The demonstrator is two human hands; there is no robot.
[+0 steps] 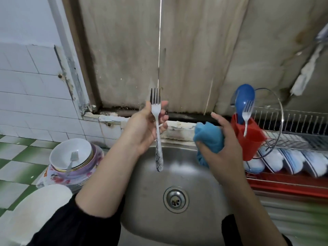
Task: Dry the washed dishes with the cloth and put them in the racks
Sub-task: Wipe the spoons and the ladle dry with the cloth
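The left hand (142, 128) is closed round a fork (157, 121), held upright over the sink (142, 201) at the centre of the frame, tines up and handle hanging below the palm. The right hand (221, 153), just right of centre, grips a bunched blue cloth (208, 137). Cloth and fork are near each other but apart, so this fork is either about to be wiped or just wiped; I cannot tell which.

Some work looks done. At the right, a red holder (248, 141) already has a second fork (246, 114) and a blue spoon (245, 96) standing in it. Bowls (292, 160) sit on edge in the rack (292, 119) beside it.

Plenty seems left. At the left of the frame, on the bench (21, 157), a stack of plates (79, 176) carries a white bowl (71, 151) with a third fork (71, 162) lying in it. A large white dish (39, 210) sits at the lower left. By my reckoning the task is partway through, with the held fork bound for the holder.
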